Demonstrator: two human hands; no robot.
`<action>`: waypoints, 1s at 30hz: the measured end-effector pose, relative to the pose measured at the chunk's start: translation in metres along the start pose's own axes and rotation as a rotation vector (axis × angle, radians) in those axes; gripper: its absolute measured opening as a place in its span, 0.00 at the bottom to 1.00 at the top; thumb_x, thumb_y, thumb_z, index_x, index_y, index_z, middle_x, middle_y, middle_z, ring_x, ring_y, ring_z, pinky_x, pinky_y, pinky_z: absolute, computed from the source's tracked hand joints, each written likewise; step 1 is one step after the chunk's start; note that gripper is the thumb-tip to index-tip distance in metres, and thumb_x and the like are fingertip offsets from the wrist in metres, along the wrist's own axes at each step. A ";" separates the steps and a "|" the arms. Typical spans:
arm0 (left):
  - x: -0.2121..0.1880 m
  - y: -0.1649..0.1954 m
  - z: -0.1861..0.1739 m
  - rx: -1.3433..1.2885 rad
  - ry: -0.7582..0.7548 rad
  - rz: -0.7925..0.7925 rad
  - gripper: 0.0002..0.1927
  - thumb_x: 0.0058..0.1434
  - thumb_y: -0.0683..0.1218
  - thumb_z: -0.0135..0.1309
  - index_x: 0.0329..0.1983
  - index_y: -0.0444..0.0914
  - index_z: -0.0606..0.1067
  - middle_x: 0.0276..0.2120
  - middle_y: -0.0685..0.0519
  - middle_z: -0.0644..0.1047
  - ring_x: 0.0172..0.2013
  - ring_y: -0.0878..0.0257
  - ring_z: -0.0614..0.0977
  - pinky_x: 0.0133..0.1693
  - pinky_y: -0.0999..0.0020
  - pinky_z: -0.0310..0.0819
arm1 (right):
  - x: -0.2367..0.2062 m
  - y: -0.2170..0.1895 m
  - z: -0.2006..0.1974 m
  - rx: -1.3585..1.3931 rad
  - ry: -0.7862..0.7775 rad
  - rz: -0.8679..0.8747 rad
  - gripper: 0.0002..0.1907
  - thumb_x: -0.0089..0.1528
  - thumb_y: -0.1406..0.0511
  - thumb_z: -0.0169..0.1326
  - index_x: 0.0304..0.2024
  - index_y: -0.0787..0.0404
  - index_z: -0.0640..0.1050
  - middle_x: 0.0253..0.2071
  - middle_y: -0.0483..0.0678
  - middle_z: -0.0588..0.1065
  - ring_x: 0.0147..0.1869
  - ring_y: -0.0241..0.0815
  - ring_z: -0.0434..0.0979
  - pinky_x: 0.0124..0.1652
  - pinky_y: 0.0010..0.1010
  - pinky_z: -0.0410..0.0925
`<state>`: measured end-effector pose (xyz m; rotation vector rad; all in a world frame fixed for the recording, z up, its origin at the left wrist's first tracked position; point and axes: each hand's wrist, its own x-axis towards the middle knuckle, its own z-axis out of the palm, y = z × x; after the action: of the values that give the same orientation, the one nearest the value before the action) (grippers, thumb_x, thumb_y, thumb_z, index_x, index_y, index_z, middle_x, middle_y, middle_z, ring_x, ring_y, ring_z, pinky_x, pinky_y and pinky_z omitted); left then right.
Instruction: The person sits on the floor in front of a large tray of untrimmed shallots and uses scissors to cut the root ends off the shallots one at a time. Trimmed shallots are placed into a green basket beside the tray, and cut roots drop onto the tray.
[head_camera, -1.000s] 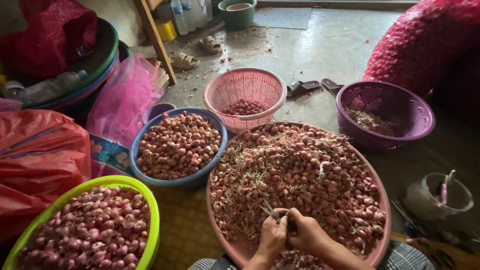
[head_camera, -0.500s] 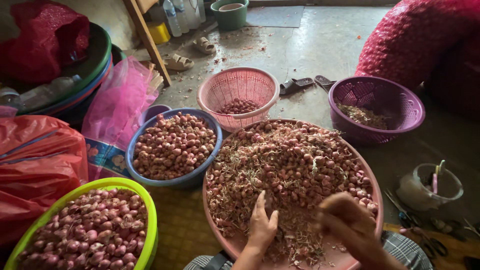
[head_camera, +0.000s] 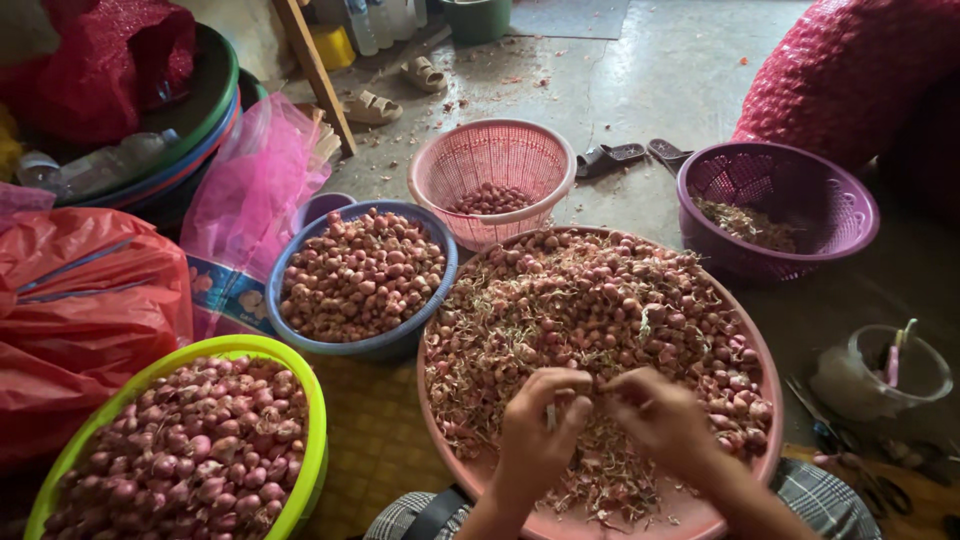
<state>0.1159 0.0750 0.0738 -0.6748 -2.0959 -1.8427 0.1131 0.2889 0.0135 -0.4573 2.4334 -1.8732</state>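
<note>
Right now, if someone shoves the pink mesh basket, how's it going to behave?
The pink mesh basket probably slides easily: thin open plastic, with only a small heap of shallots in it. Its walls likely flex under a squeeze. Tipping looks unlikely, since it sits wide and low on the floor.

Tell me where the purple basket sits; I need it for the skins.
The purple basket is at upper right on the floor, beyond the big pink tray and before the red mesh sack.
</note>
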 end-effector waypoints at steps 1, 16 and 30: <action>0.000 0.012 -0.001 -0.021 -0.003 0.045 0.10 0.62 0.40 0.59 0.47 0.34 0.79 0.44 0.46 0.82 0.45 0.55 0.85 0.49 0.63 0.80 | 0.010 0.011 0.016 -0.116 -0.047 -0.017 0.09 0.58 0.70 0.58 0.42 0.64 0.77 0.36 0.52 0.77 0.38 0.43 0.78 0.35 0.35 0.74; 0.002 0.099 0.067 -0.178 1.133 -0.179 0.20 0.66 0.48 0.56 0.56 0.30 0.75 0.48 0.43 0.81 0.47 0.55 0.84 0.49 0.62 0.82 | 0.016 0.102 0.091 -0.766 0.114 -0.185 0.16 0.51 0.64 0.63 0.41 0.56 0.77 0.44 0.49 0.75 0.50 0.54 0.74 0.46 0.43 0.68; 0.005 0.130 0.101 -0.217 1.296 -0.383 0.23 0.65 0.48 0.60 0.58 0.31 0.73 0.49 0.41 0.81 0.43 0.54 0.83 0.45 0.60 0.83 | 0.018 0.124 0.092 -0.764 0.144 -0.291 0.18 0.45 0.71 0.57 0.40 0.58 0.76 0.40 0.50 0.75 0.48 0.54 0.74 0.45 0.42 0.68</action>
<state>0.1874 0.1858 0.1720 0.7951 -1.1557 -1.8421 0.0895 0.2260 -0.1264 -0.7479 3.2766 -0.9753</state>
